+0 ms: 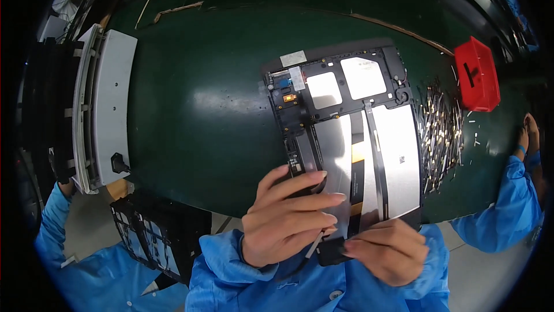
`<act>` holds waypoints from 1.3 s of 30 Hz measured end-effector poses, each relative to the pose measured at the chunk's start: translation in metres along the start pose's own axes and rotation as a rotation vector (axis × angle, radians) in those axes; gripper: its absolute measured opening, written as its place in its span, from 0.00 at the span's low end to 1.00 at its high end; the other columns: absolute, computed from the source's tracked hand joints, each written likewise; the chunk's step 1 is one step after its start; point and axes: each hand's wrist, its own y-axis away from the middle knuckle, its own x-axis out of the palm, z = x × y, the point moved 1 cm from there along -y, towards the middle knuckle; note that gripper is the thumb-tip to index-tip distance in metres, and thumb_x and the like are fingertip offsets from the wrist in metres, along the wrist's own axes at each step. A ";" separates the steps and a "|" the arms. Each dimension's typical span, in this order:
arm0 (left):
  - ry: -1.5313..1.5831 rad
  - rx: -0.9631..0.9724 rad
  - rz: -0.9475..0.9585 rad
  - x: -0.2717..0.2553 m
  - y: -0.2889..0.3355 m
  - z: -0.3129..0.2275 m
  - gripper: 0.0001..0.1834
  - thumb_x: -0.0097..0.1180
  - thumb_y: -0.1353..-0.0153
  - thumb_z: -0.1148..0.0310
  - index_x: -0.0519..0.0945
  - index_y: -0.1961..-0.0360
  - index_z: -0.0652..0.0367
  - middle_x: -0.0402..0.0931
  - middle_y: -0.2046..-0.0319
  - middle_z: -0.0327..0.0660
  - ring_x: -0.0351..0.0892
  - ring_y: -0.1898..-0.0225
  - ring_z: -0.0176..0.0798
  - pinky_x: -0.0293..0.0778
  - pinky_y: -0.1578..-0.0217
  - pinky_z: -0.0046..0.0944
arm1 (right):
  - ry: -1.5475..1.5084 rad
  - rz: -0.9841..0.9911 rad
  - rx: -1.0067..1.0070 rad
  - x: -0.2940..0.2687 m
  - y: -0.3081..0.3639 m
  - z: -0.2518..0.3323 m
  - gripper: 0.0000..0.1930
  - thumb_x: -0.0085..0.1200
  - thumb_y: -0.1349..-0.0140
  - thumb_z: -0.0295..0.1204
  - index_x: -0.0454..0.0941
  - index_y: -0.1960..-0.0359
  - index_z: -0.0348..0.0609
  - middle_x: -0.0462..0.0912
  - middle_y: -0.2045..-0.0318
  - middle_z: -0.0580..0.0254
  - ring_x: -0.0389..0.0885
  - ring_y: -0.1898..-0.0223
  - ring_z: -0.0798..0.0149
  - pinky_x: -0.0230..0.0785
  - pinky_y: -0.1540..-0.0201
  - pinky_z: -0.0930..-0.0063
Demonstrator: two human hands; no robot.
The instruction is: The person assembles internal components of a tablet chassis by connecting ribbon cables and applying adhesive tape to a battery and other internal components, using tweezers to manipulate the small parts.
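An opened tablet housing [346,139], with black frame and shiny metal plates, lies tilted in front of me, its lower end overhanging the table edge. My left hand [288,214] reaches over its lower left edge, fingers bent across the frame. A thin dark cable [311,250] with a pale end runs from between its thumb and fingers. Closed at the lower right edge, my right hand [392,251] pinches near the housing's black corner; its fingertips partly hide what they grip. A flat black ribbon [376,156] runs down the plates.
Thin cables lie in a heap [441,133] right of the housing, near a red bin [477,75]. At left stands a pale metal panel [115,104]. More tablet housings [156,234] are at lower left. Blue-sleeved people sit on both sides; one person's hands [528,133] rest at right.
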 end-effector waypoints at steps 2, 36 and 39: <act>0.020 0.012 -0.025 0.001 -0.002 0.005 0.10 0.67 0.54 0.72 0.82 0.69 0.52 0.82 0.62 0.37 0.76 0.49 0.43 0.57 0.41 0.45 | 0.097 -0.007 -0.009 0.012 0.003 -0.004 0.13 0.60 0.60 0.26 0.83 0.68 0.41 0.80 0.68 0.60 0.77 0.72 0.65 0.72 0.69 0.75; -0.285 -0.038 -0.009 0.004 -0.027 0.006 0.05 0.66 0.54 0.68 0.85 0.73 0.50 0.82 0.62 0.29 0.74 0.50 0.31 0.50 0.39 0.44 | 0.331 0.147 -0.043 0.018 0.005 -0.003 0.15 0.57 0.55 0.29 0.82 0.62 0.48 0.76 0.64 0.73 0.72 0.63 0.69 0.64 0.68 0.75; -0.269 -0.034 -0.024 0.004 -0.027 0.007 0.05 0.66 0.53 0.68 0.85 0.73 0.50 0.82 0.62 0.29 0.74 0.51 0.31 0.50 0.39 0.44 | 0.339 0.148 -0.040 0.019 0.006 -0.003 0.15 0.56 0.55 0.30 0.82 0.62 0.49 0.76 0.64 0.73 0.72 0.63 0.69 0.64 0.68 0.75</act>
